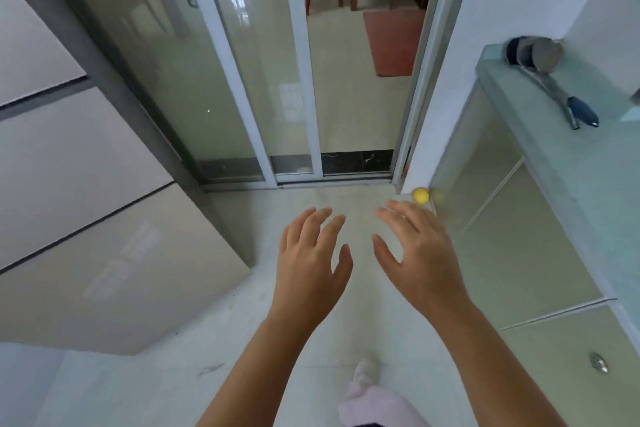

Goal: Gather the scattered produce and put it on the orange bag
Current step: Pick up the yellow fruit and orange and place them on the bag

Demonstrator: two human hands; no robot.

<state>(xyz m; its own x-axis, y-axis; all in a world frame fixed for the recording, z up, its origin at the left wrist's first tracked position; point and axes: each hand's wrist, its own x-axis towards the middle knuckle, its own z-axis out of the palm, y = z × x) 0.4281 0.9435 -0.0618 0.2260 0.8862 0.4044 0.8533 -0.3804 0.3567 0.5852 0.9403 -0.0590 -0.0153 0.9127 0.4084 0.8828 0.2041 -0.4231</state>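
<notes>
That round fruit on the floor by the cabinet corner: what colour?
Yellow: the round fruit, seen in the head view.

L hand [311, 263]: bare, back of it showing.
R hand [420, 253]: bare as well.
L forearm [256, 367]: uncovered right to btm edge of view.
R forearm [491, 357]: same, uncovered to the edge.
Leg [381, 407]: pale lilac-pink cloth, soft-looking, dark strip at very btm.
Foot [363, 376]: pale pinkish-white covering, blurry; sock or slipper, can't tell.
</notes>
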